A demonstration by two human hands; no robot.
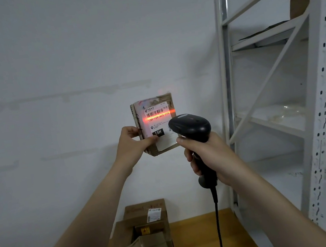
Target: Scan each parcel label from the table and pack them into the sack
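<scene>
Against a plain grey wall, the left hand is raised and holds a small cardboard parcel upright in the air. It grips the parcel's lower left corner, with the thumb pressed across the front face and the other fingers curled round the left edge.

The parcel's front carries a white label with a barcode near the top and a black block reading "15H" lower down. A red scan line runs level across the barcode and out to the parcel's right edge.

Well below the parcel, at the bottom of the view, a stack of parcels in brown cardboard lies on the wooden worktop. Two of them show small white labels.

Just to the right of the held parcel, overlapping its lower right corner in the view, is the head of a black handheld scanner, which points at the label. The right hand is wrapped firmly round the scanner's handle, fingers curled at the front. A black cable hangs straight down from the handle, below and right of the parcel, and passes in front of the worktop.

Farther right of the parcel stands a white metal shelving rack with perforated uprights and diagonal braces. A few flat items that cannot be made out rest on its shelves.
</scene>
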